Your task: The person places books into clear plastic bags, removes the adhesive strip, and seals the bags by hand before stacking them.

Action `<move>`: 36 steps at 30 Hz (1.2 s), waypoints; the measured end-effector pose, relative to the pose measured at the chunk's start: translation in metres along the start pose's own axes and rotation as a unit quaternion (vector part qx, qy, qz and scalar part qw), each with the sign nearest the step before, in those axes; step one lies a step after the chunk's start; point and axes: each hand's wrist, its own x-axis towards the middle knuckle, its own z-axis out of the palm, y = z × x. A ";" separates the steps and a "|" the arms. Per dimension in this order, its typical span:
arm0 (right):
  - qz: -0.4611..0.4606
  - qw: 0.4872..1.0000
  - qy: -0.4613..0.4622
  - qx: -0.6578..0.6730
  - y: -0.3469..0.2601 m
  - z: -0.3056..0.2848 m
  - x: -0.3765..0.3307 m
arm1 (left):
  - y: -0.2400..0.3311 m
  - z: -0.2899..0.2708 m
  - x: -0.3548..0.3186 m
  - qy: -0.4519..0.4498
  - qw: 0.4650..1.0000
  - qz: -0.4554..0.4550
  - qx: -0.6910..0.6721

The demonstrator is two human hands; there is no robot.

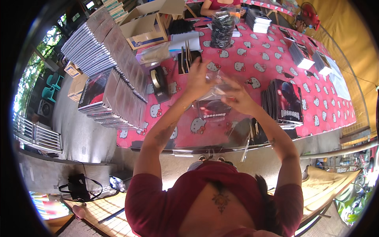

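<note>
Both hands — left hand, right hand — grip a clear plastic sleeve above the counter, over a dark booklet

Clear glossy plastic sleeve; glossy booklet covers; printed tablecloth.

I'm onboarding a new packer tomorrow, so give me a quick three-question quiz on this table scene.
1. True or false: both hands hold the clear plastic sleeve above the table.
2. What sits just left of the left hand? A) tape dispenser B) kettle C) scissors
3. Fill in: the stack of dark booklets lies nearest the ____ hand.

Key: 1 true; 2 A; 3 right.
</note>
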 end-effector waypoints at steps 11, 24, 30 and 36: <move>0.228 0.931 -0.260 -0.120 0.032 -0.031 0.146 | 0.042 -0.041 0.026 -0.026 0.997 -0.030 -0.068; 0.159 0.910 -0.172 0.343 0.043 -0.015 0.077 | 0.007 -0.042 0.009 -0.079 0.944 -0.052 -0.317; 0.117 0.900 -0.169 0.385 0.036 -0.023 0.066 | -0.039 -0.036 -0.019 -0.328 0.859 -0.200 -0.339; 0.065 0.989 -0.100 0.085 -0.008 -0.034 0.023 | 0.012 -0.061 -0.033 -0.249 0.965 0.018 -0.076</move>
